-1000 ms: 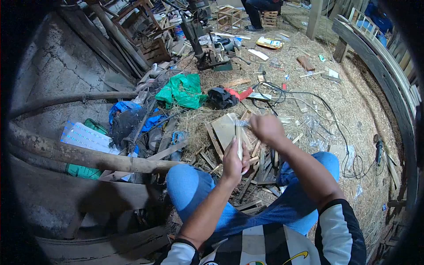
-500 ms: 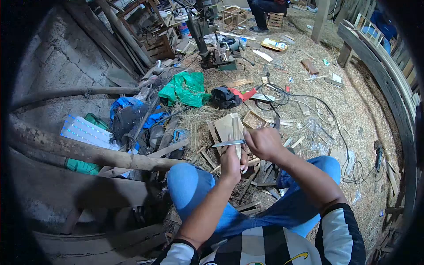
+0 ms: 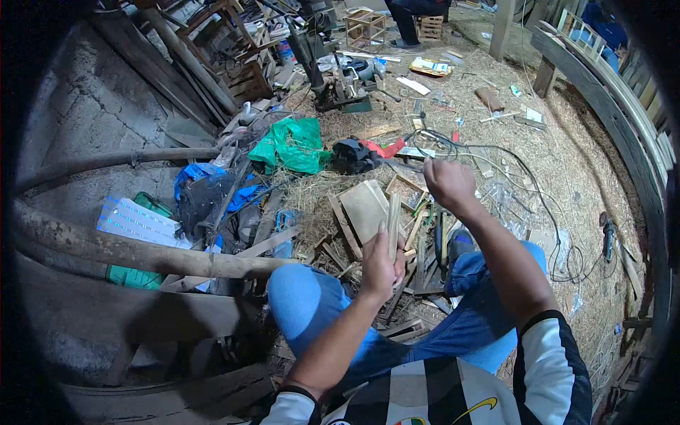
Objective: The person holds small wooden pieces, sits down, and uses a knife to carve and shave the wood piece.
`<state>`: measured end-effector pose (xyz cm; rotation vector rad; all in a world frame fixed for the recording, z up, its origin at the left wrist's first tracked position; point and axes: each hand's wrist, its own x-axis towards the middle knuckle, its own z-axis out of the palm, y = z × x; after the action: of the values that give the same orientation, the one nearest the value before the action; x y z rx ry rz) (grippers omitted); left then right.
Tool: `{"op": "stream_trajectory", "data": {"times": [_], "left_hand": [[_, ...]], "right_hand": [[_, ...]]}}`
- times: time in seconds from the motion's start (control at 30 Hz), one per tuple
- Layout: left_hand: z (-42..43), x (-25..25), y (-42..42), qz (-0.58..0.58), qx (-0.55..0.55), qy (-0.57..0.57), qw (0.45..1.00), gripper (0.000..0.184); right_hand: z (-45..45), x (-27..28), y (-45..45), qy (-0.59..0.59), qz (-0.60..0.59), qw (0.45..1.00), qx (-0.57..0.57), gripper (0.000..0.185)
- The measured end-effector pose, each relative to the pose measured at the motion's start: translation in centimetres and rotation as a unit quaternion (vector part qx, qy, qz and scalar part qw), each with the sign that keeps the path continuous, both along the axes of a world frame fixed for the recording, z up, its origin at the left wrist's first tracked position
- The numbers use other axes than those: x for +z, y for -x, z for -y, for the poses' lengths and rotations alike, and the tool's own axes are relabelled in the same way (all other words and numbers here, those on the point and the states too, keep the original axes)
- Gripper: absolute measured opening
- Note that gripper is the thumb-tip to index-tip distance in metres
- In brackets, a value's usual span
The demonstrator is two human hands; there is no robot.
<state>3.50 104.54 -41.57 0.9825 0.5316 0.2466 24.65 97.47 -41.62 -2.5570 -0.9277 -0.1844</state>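
1. Strip of pale wood (image 3: 394, 227), slender; in the left hand (image 3: 381, 268), above the lap; tilted, far end pointing away from the body.
2. Handling, as judged: light, stiff along its length; dry rather than slippery; thin enough to split or snap if bent hard; edges possibly splintery.
3. Place of hold: lower portion, fingers wrapped about it, thumb laid along the side; far portion free of the fingers.
4. Right hand (image 3: 451, 185), apart from the left, beyond the strip and to its right; closed in a fist on a knife (image 3: 405, 167); blade blurred, handle hidden by the fingers; metal, likely rigid, sharp, to be taken by the handle only.
5. Pale board (image 3: 365, 212), flat, just beyond the left hand; open wooden frame (image 3: 412, 182) beside it; wood scraps (image 3: 422, 255) between the legs.
6. Outward: green bag (image 3: 290, 145); black bag (image 3: 352, 156), red cloth (image 3: 386, 149) beside it; dark cable (image 3: 520, 166), looped; metal machine (image 3: 347, 92); farther off, a seated person (image 3: 407, 21).
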Motion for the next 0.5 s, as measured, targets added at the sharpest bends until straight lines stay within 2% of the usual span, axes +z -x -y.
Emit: {"op": "stream_trajectory", "data": {"times": [0.1, 0.13, 0.2, 0.27, 0.47, 0.5], "left_hand": [[-1.3, -1.3, -0.7, 0.009, 0.023, 0.021, 0.999, 0.046], [-1.6, -1.5, -0.8, 0.007, 0.036, 0.039, 0.999, 0.046], [-1.7, -1.3, -1.1, -0.014, 0.057, 0.044, 0.997, 0.045], [-1.8, -1.6, -1.3, -0.024, 0.090, 0.052, 0.994, 0.043], [-1.6, -1.0, -1.2, -0.001, 0.068, 0.000, 0.998, 0.044], [-1.5, -1.0, -1.3, -0.008, 0.081, 0.001, 0.997, 0.045]], "right_hand": [[0.2, 2.8, 3.2, 0.001, -0.042, 0.998, 0.041, 0.042], [0.1, 2.3, 4.3, -0.013, 0.033, 0.993, 0.115, 0.045], [-0.4, 2.5, 6.8, -0.009, -0.042, 0.989, 0.142, 0.047], [-0.7, 1.6, 7.9, 0.020, -0.054, 0.982, 0.177, 0.048], [-1.3, 1.3, 6.7, 0.054, -0.058, 0.984, 0.160, 0.046], [-1.4, 1.0, 6.1, 0.065, -0.057, 0.988, 0.129, 0.046]]}}
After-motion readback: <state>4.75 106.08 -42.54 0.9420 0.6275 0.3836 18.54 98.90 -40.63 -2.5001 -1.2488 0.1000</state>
